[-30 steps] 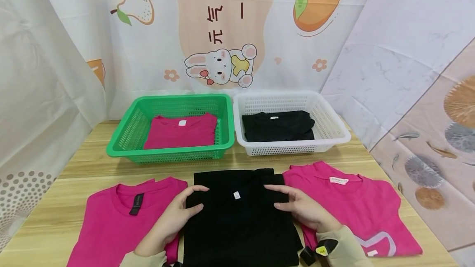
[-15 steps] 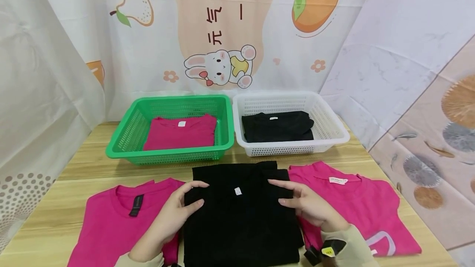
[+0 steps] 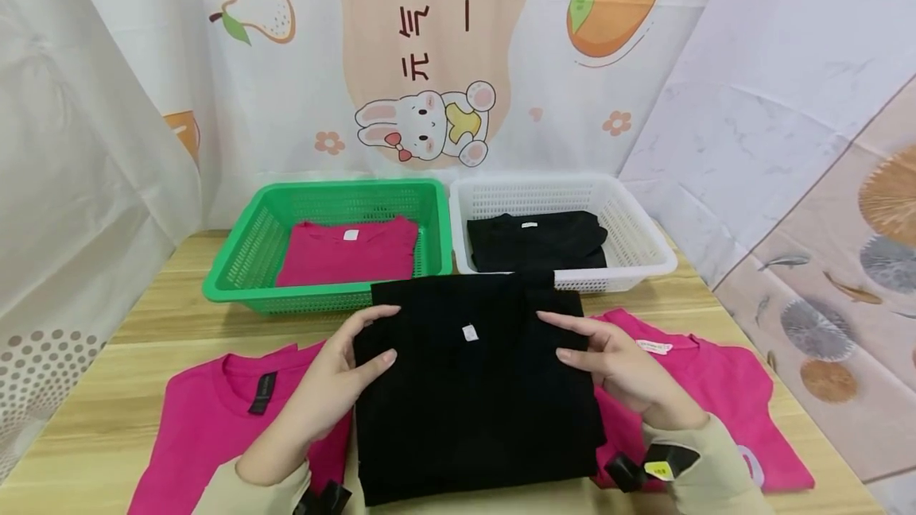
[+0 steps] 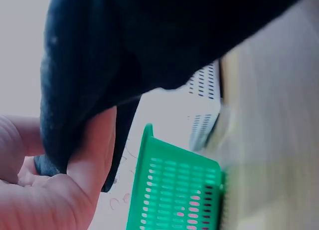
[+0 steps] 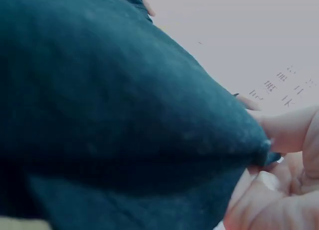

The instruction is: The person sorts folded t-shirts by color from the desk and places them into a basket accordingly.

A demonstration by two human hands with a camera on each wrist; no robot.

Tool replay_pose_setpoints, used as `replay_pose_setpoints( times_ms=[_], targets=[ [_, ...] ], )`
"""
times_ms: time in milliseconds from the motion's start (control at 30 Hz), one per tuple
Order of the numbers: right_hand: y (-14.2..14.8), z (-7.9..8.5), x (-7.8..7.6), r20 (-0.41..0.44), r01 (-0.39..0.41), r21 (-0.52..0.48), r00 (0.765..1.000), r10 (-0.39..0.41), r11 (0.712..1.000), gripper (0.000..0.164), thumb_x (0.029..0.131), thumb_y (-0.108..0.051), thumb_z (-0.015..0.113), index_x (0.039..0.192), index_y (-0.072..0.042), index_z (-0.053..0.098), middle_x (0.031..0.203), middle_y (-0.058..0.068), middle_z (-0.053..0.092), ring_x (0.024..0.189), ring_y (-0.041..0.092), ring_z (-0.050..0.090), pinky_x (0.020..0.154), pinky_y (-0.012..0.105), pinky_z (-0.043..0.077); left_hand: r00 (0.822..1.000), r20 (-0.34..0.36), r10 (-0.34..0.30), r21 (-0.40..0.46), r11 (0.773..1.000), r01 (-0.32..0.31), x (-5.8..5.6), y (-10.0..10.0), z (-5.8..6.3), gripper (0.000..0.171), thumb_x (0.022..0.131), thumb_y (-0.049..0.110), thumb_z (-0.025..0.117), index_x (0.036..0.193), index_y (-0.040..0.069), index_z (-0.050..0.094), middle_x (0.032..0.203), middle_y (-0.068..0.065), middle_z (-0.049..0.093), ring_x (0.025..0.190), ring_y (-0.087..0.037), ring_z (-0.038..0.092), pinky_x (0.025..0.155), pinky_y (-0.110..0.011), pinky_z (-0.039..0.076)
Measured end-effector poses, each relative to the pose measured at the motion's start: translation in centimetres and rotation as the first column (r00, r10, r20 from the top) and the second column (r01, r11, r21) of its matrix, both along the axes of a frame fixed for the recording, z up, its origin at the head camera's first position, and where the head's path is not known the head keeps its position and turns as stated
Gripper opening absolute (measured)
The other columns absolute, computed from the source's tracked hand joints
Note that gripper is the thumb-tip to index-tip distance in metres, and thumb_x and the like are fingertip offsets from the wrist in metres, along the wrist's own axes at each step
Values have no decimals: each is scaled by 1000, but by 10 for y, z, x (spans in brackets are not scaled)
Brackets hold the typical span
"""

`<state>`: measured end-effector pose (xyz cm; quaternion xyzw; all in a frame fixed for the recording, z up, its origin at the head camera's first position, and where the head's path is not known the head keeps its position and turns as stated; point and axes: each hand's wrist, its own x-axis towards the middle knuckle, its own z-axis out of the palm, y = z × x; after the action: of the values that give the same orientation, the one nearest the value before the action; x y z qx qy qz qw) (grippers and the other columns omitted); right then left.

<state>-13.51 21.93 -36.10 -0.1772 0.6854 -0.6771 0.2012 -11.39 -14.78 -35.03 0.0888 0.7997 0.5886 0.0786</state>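
Observation:
A folded black T-shirt (image 3: 472, 404) with a small white neck label is held up between my hands at the centre of the head view. My left hand (image 3: 343, 372) grips its left edge, thumb and index finger on top and the other fingers underneath. My right hand (image 3: 622, 360) grips the right edge in the same way. In the left wrist view, the left hand (image 4: 75, 190) has black cloth between thumb and fingers, and the shirt hangs above the wooden table (image 4: 269, 180). The right wrist view shows the right hand (image 5: 284, 185) pinching a corner of the cloth.
A green basket (image 3: 243, 261) holding a folded pink T-shirt (image 3: 343, 257) stands at the back left. Beside it, a white basket (image 3: 644, 253) contains a folded black T-shirt (image 3: 537, 243). Pink T-shirts lie on the table to the left (image 3: 236, 427) and right (image 3: 730, 396).
Both hands have lifted the folded black T-shirt off the table and moved it forward and slightly right. Its far edge now overlaps the fronts of the baskets in the head view.

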Motion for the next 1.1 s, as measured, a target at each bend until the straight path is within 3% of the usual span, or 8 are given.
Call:
replay_pose_setpoints(
  times_ms=[233, 333, 467, 533, 667, 767, 867, 1100],
  targets=[
    [3, 16, -5, -24, 92, -54, 995, -94, 994, 49, 96, 1, 58, 130, -33, 65, 49, -10, 37, 44, 8, 30, 40, 20, 27, 998, 16, 59, 96, 993, -61, -11, 10, 15, 65, 97, 9, 61, 149, 27, 27, 156, -7, 25, 128, -23, 37, 84, -26, 46],
    [4, 22, -8, 15, 77, -129, 997, -75, 989, 48, 98, 2, 53, 133, -30, 64, 68, -10, 67, 64, 2, 64, 61, 17, 54, 995, 39, 93, 221, 970, -100, -17, 16, 19, 68, 98, 5, 59, 146, 28, 17, 141, -12, 45, 107, -19, 59, 82, -25, 53],
    [4, 30, -12, 60, 80, -215, 996, -69, 973, 48, 100, 4, 50, 134, -27, 63, 98, -1, 76, 89, 12, 74, 76, 30, 61, 988, 21, 155, 349, 925, -153, -24, 23, 24, 52, 100, 2, 54, 131, 27, 22, 113, -12, 66, 89, -16, 71, 79, -31, 59],
    [4, 36, -14, 76, 108, -230, 993, -93, 967, 47, 100, 3, 50, 133, -28, 64, 102, -1, 75, 90, 13, 74, 76, 30, 61, 983, -4, 185, 360, 917, -172, -27, 26, 28, 39, 101, 2, 51, 123, 25, 28, 99, -8, 67, 81, -15, 71, 74, -29, 58],
    [3, 46, -19, 114, 196, -240, 978, -173, 951, 45, 99, 1, 53, 127, -30, 68, 109, -4, 73, 90, 10, 73, 75, 26, 60, 983, -37, 181, 306, 938, -161, -36, 30, 35, 18, 103, 4, 47, 119, 12, 50, 113, -6, 62, 108, -15, 60, 93, -31, 49],
    [4, 53, -24, 131, 256, -234, 964, -230, 938, 43, 99, 0, 54, 125, -30, 70, 114, -8, 71, 90, 8, 72, 75, 24, 59, 991, -22, 134, 224, 966, -126, -43, 31, 39, 25, 102, 10, 52, 125, 8, 63, 133, 1, 53, 121, -14, 46, 101, -31, 43],
    [6, 58, -29, 141, 293, -233, 954, -265, 927, 42, 99, -1, 55, 126, -30, 69, 119, -9, 67, 93, 7, 71, 76, 23, 58, 996, 22, 87, 164, 982, -89, -48, 32, 42, 36, 98, 19, 63, 133, 17, 63, 116, 5, 55, 94, -12, 48, 82, -24, 47],
    [11, 68, -40, 164, 333, -257, 940, -298, 907, 42, 98, -1, 57, 127, -29, 69, 128, -10, 58, 98, 6, 68, 78, 22, 57, 999, 18, -35, 197, 980, 31, -57, 39, 45, 55, 88, 9, 72, 140, 16, 58, 150, 2, 43, 119, -17, 38, 81, -22, 46]
  ],
)
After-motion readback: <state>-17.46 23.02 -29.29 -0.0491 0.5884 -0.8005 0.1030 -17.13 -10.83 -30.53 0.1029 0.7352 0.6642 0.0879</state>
